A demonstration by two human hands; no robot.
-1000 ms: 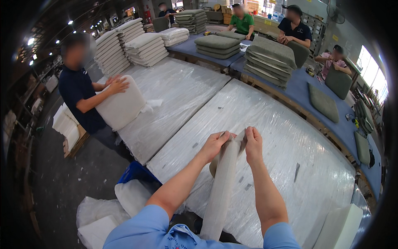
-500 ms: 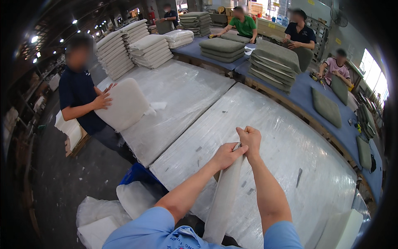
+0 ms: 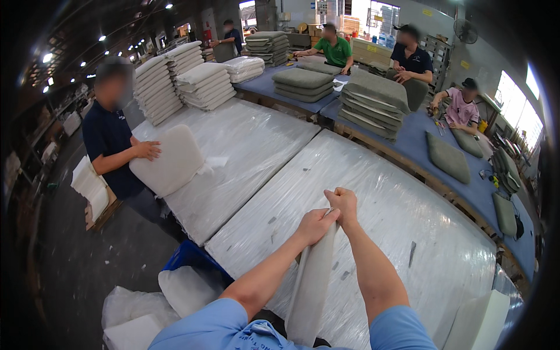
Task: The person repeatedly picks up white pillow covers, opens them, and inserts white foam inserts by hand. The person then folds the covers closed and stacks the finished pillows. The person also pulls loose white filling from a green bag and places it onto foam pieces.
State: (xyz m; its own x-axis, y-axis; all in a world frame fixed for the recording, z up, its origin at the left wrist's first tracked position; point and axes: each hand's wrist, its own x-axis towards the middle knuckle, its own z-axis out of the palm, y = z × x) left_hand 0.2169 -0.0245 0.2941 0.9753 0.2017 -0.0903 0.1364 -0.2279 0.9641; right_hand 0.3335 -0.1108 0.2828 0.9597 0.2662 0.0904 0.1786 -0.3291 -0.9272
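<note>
While holding a pale grey padded piece on edge, facing a plastic-wrapped table

Clamps the left hand on the upper end of the padded piece, near the middle of the view and sloping down toward the lap. Curls the right hand closed just above and to the right, close against the left; cannot tell the contents of its fingers. Wears a light blue shirt with a curved line of darker blue lettering on the chest, partly lost at the lower edge. Shows yellow signs on the far wall, with print too small to read. Shows, on the dark shirt of a co-worker at left, a small pale mark, too small to make out, and in front an off-white cushion under a hand. Includes, beyond, a blue work table with stacked grey-green cushions and other people along the far side. Includes a white foam block at lower right, a blue bin at lower left.
</note>
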